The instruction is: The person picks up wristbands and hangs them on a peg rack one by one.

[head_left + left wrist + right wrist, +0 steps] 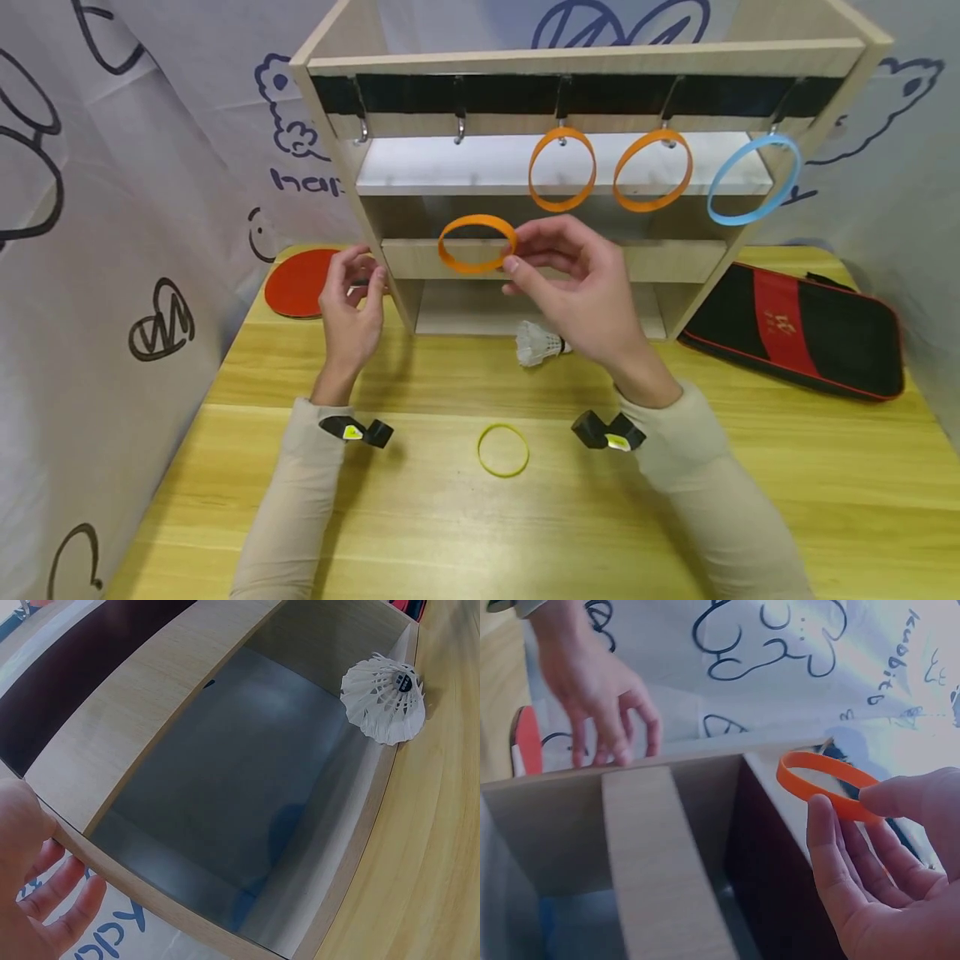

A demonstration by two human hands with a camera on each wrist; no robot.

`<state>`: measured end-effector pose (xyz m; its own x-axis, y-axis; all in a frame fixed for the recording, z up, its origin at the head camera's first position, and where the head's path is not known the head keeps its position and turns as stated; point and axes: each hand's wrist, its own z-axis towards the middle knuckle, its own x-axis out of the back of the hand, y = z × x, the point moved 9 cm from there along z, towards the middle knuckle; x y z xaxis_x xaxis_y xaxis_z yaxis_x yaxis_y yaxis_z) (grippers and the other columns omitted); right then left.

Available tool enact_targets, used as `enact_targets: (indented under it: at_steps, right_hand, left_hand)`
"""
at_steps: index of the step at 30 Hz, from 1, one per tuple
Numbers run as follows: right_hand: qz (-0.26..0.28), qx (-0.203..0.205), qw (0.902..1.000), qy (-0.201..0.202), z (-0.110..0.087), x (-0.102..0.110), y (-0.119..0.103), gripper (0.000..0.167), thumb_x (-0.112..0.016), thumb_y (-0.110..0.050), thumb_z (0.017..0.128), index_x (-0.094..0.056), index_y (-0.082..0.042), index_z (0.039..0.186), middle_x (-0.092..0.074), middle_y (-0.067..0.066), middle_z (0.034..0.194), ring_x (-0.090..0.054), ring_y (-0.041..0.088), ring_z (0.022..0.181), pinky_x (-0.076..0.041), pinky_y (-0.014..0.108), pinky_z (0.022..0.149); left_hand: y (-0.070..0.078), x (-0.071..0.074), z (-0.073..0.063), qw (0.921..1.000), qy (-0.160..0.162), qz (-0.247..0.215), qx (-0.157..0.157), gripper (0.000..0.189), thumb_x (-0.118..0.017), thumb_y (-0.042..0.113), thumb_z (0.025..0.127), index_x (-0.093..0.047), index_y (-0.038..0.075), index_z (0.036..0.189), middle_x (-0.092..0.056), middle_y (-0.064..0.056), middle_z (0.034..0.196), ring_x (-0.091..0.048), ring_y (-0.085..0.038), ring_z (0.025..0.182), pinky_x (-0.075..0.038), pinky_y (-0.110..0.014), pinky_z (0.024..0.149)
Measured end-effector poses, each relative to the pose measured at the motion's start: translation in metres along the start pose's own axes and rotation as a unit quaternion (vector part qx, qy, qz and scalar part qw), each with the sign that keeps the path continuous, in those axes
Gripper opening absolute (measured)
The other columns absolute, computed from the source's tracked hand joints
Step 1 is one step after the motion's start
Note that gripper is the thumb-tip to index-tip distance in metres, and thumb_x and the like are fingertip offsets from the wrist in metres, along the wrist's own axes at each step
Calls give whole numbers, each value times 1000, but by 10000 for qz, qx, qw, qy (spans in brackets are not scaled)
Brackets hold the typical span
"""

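Note:
In the head view, my right hand [588, 287] pinches an orange silicone wristband [477, 268] between thumb and fingers, in front of the wooden shelf unit [678, 260]. The right wrist view shows the band's loop standing out past the fingertips. My left hand [352, 312] is at the unit's left side panel, its fingers loosely bent along the outer face. Two orange wristbands [562, 206] and a light blue wristband [733, 220] hang from hooks on the unit. On the table lies a yellow wristband [503, 475] between my forearms.
Two bare hooks [460, 133] are at the left of the dark strip. A shuttlecock [536, 344] lies by the unit's bottom shelf. To the left is a red paddle [296, 283], and to the right a black and red case [832, 337]. Drawn-on white cloth [172, 250] surrounds the table.

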<state>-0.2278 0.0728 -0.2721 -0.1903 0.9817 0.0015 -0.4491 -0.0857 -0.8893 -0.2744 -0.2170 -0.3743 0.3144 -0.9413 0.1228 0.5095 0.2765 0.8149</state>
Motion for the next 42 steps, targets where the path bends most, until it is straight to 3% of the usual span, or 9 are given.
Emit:
enact_targets:
  at_steps: [5,17,25,35,38,42]
  right_hand:
    - [160,371,9991,98,10,-9,-15,25,-75,10,95,-67,11,119,-76,16,108,-76,31,94,-70,42,78]
    - [339,1168,9915,469,27,-12,-34,24,-73,12,96,-66,11,118,-77,17,109,-78,24,93,-70,41,78]
    - [287,1260,9884,794,41,-8,-38,22,-75,9,96,-68,10,117,-77,20,109,-79,32,93,-70,40,76]
    - [-208,1028,9876,1168,37,-8,-27,24,-78,3,97,-70,11,118,-79,26,107,-80,37,91,-69,36,74]
    - [-422,961,9872,1204,34,-9,-25,25,-79,1,97,-71,10,119,-80,24,105,-80,34,88,-69,34,73]
    - [-668,843,9872,1178,29,-11,-22,25,-79,-2,97,-73,8,119,-82,22,103,-81,19,84,-69,33,71]
  left_hand:
    - [1,0,0,10000,31,-26,27,34,-66,-3,105,-59,-11,138,-65,-23,115,-65,-7,98,-60,-13,84]
    - [-1,1,1,10000,55,10,20,33,-66,-2,105,-60,-9,137,-66,-26,116,-66,-6,99,-60,-14,84]
    - [-1,1,1,9999,14,103,-5,34,-66,-1,106,-60,-9,139,-66,-27,119,-66,-6,101,-59,-11,87]
    - [0,0,1,9999,-19,117,-41,34,-67,-1,106,-60,-9,138,-66,-28,119,-65,-6,102,-59,-11,88]
    - [1,1,0,9999,-5,121,-47,34,-67,-1,106,-60,-9,138,-67,-28,119,-65,-5,102,-59,-12,88]
    - [1,1,0,9999,4,125,-56,35,-67,-2,105,-60,-9,138,-67,-28,119,-65,-6,101,-60,-13,87]
